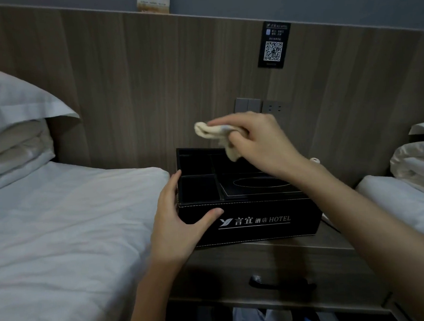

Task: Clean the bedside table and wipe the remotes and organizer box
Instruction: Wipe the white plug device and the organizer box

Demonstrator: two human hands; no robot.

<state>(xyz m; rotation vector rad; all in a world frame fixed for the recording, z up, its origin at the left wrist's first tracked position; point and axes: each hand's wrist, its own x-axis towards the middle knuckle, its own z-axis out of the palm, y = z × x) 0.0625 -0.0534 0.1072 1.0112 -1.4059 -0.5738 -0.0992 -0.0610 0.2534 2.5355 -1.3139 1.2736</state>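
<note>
while its logo (254, 220) faces near, organizer box (270, 206) runs left-right.

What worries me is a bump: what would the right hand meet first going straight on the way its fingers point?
Likely nothing near: the right hand, gripping the cloth, points leftward above the organizer box. Beyond lie the wall panel and pillows; depth unclear.
</note>
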